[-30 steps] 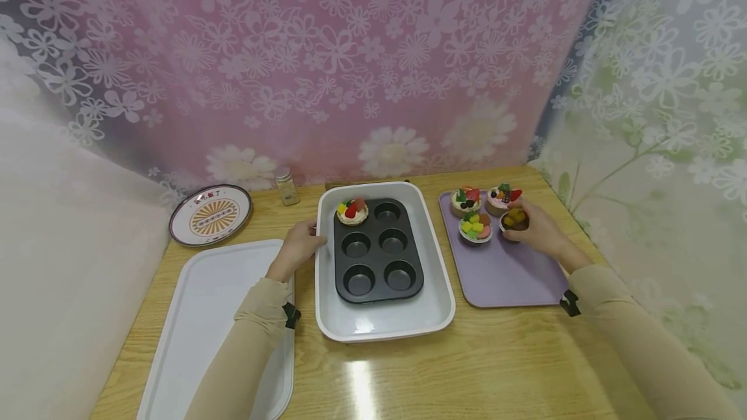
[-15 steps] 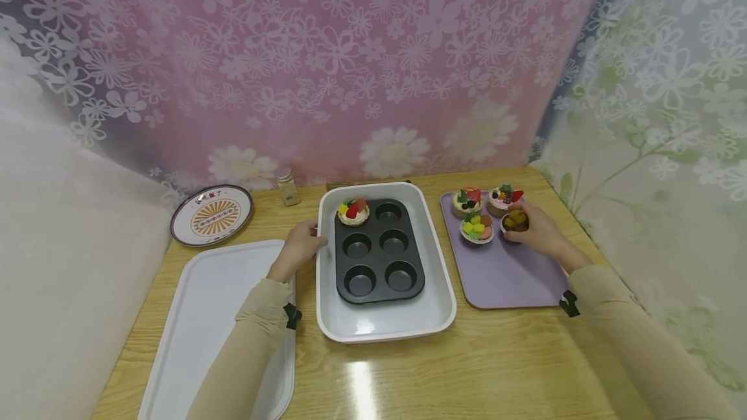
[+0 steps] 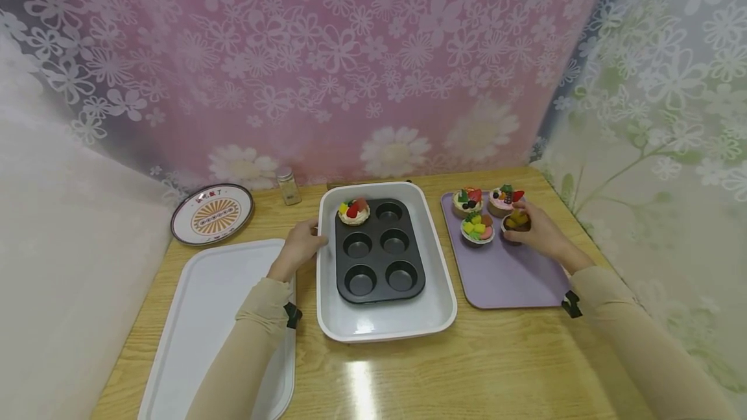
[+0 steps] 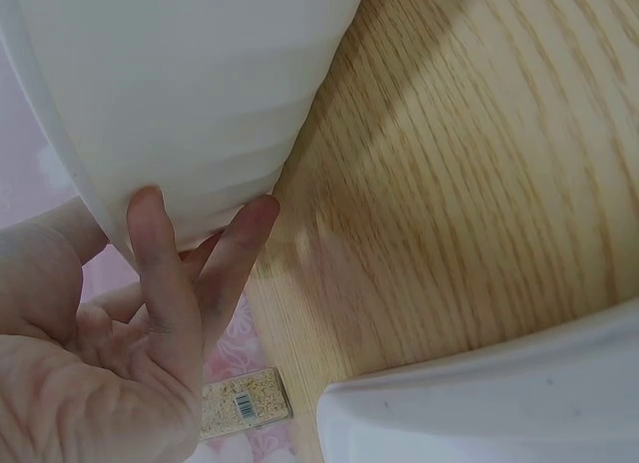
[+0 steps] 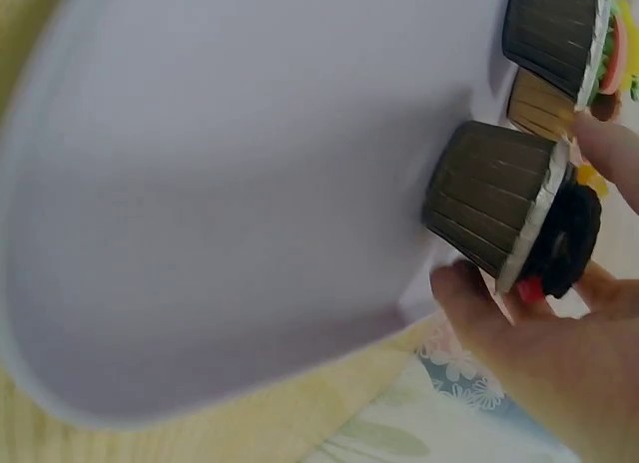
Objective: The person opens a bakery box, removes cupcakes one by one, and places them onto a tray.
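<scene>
My left hand (image 3: 300,245) holds the left rim of a deep white tray (image 3: 441,290), its thumb over the edge. In the left wrist view, fingers (image 4: 240,241) lie against the tray's outer wall. A black muffin pan (image 3: 378,277) lies inside, with one fruit-topped cupcake (image 3: 353,212) in its far-left cup. At the right, my right hand (image 3: 539,234) grips a chocolate cupcake (image 5: 489,199) between thumb and fingers, on or just above a purple tray (image 3: 513,284). Beside it are three more decorated cupcakes, the nearest with yellow topping (image 3: 476,228).
A flat white tray (image 3: 216,316) lies on the wooden table (image 3: 496,368) at the left, partly under my left forearm. Behind it is a patterned plate (image 3: 213,214). A small seasoning jar (image 3: 288,186) stands at the back, before the pink floral curtain (image 3: 373,70).
</scene>
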{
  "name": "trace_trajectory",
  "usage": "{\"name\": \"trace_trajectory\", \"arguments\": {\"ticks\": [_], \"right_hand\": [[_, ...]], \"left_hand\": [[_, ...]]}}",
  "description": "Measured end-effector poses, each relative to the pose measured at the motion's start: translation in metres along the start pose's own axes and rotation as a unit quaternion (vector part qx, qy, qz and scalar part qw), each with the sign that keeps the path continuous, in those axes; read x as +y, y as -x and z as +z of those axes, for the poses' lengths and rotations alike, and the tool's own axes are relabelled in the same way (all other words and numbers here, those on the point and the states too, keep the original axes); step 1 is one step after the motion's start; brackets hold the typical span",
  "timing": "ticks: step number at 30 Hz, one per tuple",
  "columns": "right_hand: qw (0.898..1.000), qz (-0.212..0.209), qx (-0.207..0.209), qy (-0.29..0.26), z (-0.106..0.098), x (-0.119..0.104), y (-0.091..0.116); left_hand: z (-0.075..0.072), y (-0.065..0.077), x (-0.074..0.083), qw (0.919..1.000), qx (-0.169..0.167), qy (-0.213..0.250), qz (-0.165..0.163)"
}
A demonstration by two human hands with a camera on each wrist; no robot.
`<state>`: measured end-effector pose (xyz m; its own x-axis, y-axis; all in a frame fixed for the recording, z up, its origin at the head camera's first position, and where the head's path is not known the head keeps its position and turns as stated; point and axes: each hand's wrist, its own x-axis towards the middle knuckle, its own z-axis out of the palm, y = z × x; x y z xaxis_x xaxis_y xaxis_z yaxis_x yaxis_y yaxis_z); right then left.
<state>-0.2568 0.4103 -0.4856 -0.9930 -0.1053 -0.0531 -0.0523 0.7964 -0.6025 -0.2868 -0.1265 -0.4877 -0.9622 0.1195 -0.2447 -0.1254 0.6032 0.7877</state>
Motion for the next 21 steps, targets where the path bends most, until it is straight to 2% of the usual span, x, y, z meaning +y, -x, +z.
{"name": "trace_trajectory", "arguments": {"ticks": [5,10,14,21], "right_hand": [[0.999,-0.005,0.040,-0.020,-0.012,-0.009,-0.004],[0.996,-0.022,0.076,-0.039,-0.022,-0.036,-0.014],[0.996,-0.022,0.069,-0.050,-0.022,-0.066,-0.025],[0.995,-0.055,0.041,-0.079,-0.013,-0.117,-0.044]], "left_hand": [[-0.001,0.000,0.000,1.0000,-0.002,0.002,0.001],[-0.004,0.001,0.000,0.9999,-0.008,0.010,-0.006],[-0.005,0.001,0.001,0.9998,-0.012,0.013,-0.006],[-0.005,0.000,0.003,0.9995,-0.022,0.024,-0.003]]}}
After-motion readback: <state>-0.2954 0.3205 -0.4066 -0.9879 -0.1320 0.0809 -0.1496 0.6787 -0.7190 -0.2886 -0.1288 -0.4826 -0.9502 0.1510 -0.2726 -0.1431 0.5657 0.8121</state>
